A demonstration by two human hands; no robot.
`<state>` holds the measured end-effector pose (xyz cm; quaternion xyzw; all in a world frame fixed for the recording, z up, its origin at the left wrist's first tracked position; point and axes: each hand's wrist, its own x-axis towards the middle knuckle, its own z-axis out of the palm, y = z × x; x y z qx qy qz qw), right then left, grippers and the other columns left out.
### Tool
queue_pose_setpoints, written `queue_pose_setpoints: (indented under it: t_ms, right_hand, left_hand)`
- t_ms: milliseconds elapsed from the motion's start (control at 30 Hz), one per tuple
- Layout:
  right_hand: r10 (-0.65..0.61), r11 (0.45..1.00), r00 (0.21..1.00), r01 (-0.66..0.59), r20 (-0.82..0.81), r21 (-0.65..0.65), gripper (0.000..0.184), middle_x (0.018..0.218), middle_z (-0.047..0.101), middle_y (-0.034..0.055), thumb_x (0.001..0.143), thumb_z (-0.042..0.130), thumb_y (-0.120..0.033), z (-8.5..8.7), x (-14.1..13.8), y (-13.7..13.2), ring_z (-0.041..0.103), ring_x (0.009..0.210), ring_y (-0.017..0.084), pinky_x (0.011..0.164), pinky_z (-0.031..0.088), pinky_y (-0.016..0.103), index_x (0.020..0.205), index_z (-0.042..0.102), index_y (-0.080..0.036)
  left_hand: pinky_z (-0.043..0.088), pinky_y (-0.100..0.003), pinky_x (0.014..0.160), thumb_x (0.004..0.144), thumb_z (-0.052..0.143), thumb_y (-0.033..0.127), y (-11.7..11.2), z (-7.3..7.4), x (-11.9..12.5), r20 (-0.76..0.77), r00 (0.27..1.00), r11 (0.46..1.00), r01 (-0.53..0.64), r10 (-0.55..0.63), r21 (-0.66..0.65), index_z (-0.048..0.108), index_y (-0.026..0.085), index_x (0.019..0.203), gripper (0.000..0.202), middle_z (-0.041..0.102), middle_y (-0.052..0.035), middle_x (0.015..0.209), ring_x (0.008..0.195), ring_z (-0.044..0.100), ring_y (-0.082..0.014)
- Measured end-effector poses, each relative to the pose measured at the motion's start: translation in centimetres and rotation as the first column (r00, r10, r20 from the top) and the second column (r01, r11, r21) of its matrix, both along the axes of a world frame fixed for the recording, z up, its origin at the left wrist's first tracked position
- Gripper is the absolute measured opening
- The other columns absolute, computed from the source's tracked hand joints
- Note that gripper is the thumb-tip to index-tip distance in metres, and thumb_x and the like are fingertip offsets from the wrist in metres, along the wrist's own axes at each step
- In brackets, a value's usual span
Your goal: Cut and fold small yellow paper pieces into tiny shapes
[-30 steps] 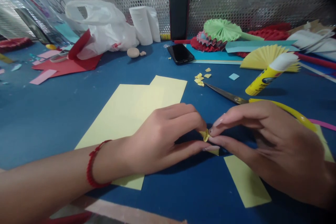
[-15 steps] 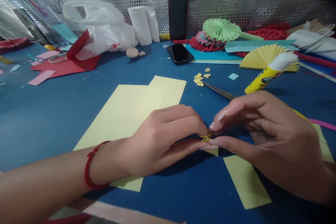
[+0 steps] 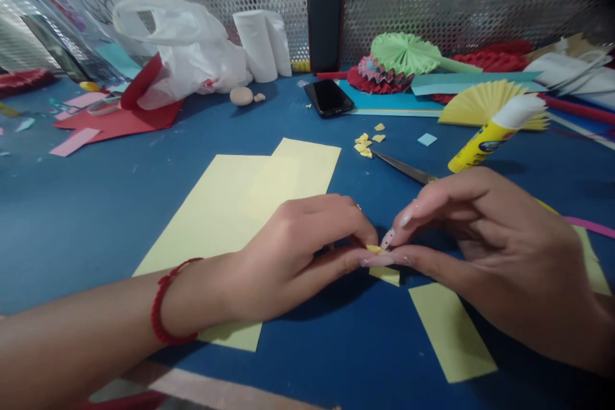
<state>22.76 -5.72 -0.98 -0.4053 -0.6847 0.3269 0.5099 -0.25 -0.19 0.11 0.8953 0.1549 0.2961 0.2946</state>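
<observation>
Between the fingertips of both hands is a small folded piece of yellow paper (image 3: 376, 248), mostly covered by fingers. My left hand (image 3: 307, 250) pinches it from the left, with a red bracelet on the wrist. From the right, my right hand (image 3: 485, 256) pinches it between thumb and index finger. A small pale yellow paper scrap (image 3: 385, 275) lies just below the fingertips. Under my left forearm are large pale yellow sheets (image 3: 230, 205). Near my right thumb a yellow paper strip (image 3: 454, 333) rests on the blue table (image 3: 346, 359).
Beyond my right hand are scissors (image 3: 406, 168), yellow paper bits (image 3: 364, 144) and a tilted glue stick (image 3: 485, 141). Farther back stand a yellow paper fan (image 3: 473, 106), a green paper rosette (image 3: 406, 54), a phone lying flat (image 3: 329, 99) and a white plastic bag (image 3: 192, 51).
The fingertips have shifted slightly on the folded yellow paper, which now looks flatter with less of it showing. The small scrap below shows more. Both hands stay in nearly the same place.
</observation>
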Motion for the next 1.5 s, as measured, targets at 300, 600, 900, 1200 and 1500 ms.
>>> queue_pose_setpoints:
  t_ms: [300, 600, 900, 1200, 1500]
  right_hand:
    - [0.011, 0.996, 0.995, -0.02, -0.097, -0.089, 0.03, 0.081, 0.079, -0.0097, 0.081, 0.093, -0.017, 0.4, -0.2, 0.6, 0.079, 0.072, 0.01, 0.069, 0.066, 0.012, 0.091, 0.067, -0.029]
    - [0.05, 0.929, 0.961, -0.144, -0.27, -0.341, 0.031, 0.077, 0.08, -0.0078, 0.078, 0.09, -0.009, 0.5, -0.4, 1.0, 0.079, 0.066, 0.01, 0.06, 0.061, 0.008, 0.088, 0.066, -0.026]
    - [0.075, 0.862, 0.925, -0.248, -0.372, -0.443, 0.039, 0.077, 0.079, -0.0062, 0.072, 0.094, -0.008, 0.4, -0.3, 1.0, 0.078, 0.068, 0.01, 0.064, 0.063, 0.012, 0.089, 0.063, -0.024]
    - [0.038, 0.866, 0.966, -0.16, -0.257, -0.474, 0.036, 0.079, 0.08, -0.0053, 0.077, 0.095, -0.023, 0.4, -0.5, 0.8, 0.077, 0.07, 0.011, 0.066, 0.062, 0.014, 0.093, 0.063, -0.026]
    - [0.076, 0.906, 0.979, -0.146, -0.188, -0.398, 0.026, 0.078, 0.081, -0.0075, 0.085, 0.086, -0.019, 0.5, -0.7, 0.0, 0.078, 0.07, 0.01, 0.068, 0.063, 0.014, 0.095, 0.064, -0.029]
  left_hand:
    - [0.054, -0.019, 0.069, 0.103, 0.071, 0.021, -0.3, 0.3, 0.4, -0.016, 0.997, 0.96, -0.079, 0.078, -0.268, 0.07, 0.017, 0.092, 0.012, 0.074, 0.0002, 0.086, 0.074, 0.067, -0.0101]
    - [0.052, -0.018, 0.066, 0.104, 0.073, 0.032, -0.8, 0.5, 1.1, 0.048, 0.992, 0.755, -0.056, 0.116, -0.654, 0.074, 0.014, 0.081, 0.029, 0.076, -0.0009, 0.078, 0.072, 0.067, -0.009]
    - [0.048, -0.017, 0.057, 0.103, 0.072, 0.042, -0.9, 0.6, 1.3, -0.015, 0.991, 0.805, -0.115, 0.131, -0.582, 0.071, 0.015, 0.076, 0.038, 0.07, 0.0019, 0.07, 0.062, 0.058, -0.0072]
    - [0.036, -0.013, 0.05, 0.077, 0.094, 0.017, -0.8, 0.8, 1.4, -0.098, 0.985, 0.553, -0.162, 0.144, -0.817, 0.069, 0.012, 0.069, 0.027, 0.058, 0.0054, 0.059, 0.056, 0.045, -0.0042]
    - [0.035, -0.017, 0.053, 0.078, 0.088, 0.016, -0.5, 1.3, 1.4, -0.13, 0.988, 0.475, -0.151, 0.077, -0.867, 0.069, 0.011, 0.063, 0.024, 0.061, 0.0018, 0.058, 0.056, 0.047, -0.0066]
